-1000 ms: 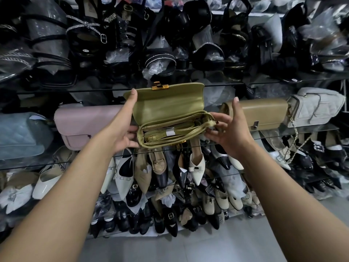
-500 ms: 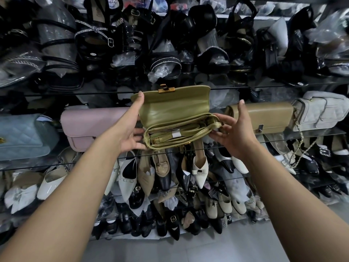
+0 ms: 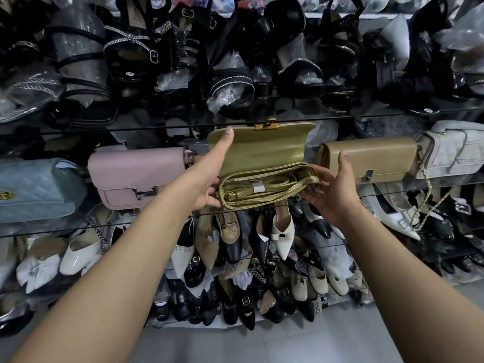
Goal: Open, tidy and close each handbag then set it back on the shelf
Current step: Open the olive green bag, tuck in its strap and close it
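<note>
Left hand [image 3: 207, 184] grips the gold handbag [image 3: 262, 200], thumb propping its flap [image 3: 264, 150]; right hand [image 3: 331, 191] clutches the other end. Unzipped and tipped, the strap [image 3: 280, 182] could spill.

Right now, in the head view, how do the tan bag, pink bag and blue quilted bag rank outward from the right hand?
1. tan bag, just behind the right hand.
2. pink bag, left, past the olive bag.
3. blue quilted bag, far left.
</note>
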